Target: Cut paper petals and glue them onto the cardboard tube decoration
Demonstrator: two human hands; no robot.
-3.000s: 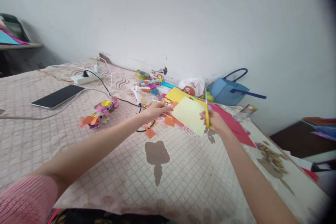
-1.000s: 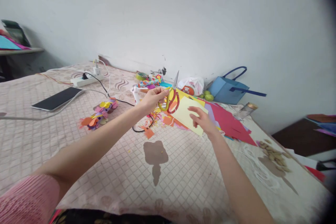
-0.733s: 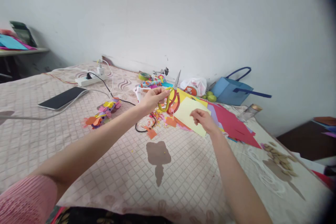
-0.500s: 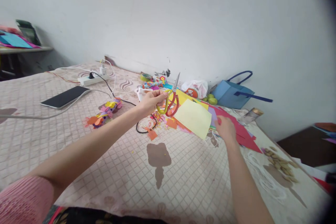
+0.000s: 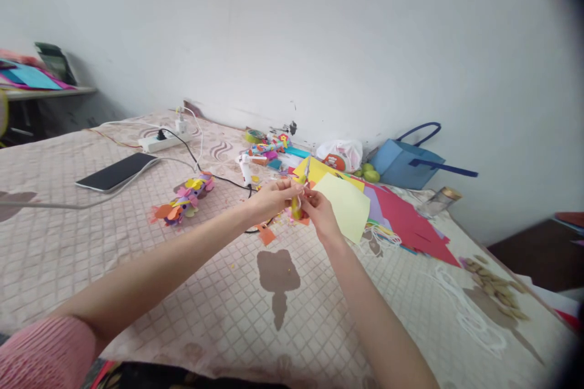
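A pair of scissors (image 5: 297, 209) with yellow handle loops is held up over the table, its blades pointing away from me. My left hand (image 5: 274, 199) pinches the handles from the left. From the other side, the closed fingers of my right hand (image 5: 321, 214) are at the same handles and partly cover them. Just behind lies a pale yellow paper sheet (image 5: 349, 203) on a brighter yellow sheet (image 5: 340, 172). A white glue gun (image 5: 246, 168) is a little beyond my left hand, and small orange paper scraps (image 5: 266, 235) lie below it.
At left are a decorated purple tube (image 5: 185, 197), a dark tablet-like device (image 5: 118, 171) and a power strip (image 5: 159, 143) with trailing cords. Right of my hands are red paper (image 5: 413, 219), white string (image 5: 465, 310), a clear jar (image 5: 440, 202) and a blue bag (image 5: 404, 163).
My right hand has moved left from beside the papers to the scissors. The scissors have turned and dropped slightly, still in my left hand.
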